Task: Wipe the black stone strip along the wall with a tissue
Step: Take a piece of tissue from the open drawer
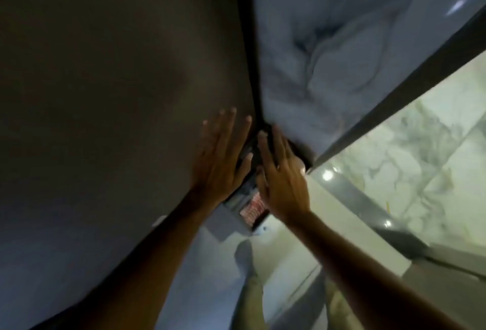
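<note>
Left hand (pixel 219 157) open, flat on dark wall (pixel 118 93); right hand (pixel 282 174) open, fingers spread beside black stone strip (pixel 248 67). Tissue, containers not discernible.

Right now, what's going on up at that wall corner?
A person has both bare hands spread flat near the black stone strip running down the corner. The left hand rests on the dark brown panel; the right hand lies by the grey marbled wall. No tissue is visible in either hand.

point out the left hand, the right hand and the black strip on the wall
left hand (pixel 218 157), head view, back of the hand
right hand (pixel 282 181), head view, back of the hand
black strip (pixel 246 40), head view, upper stretch
</note>
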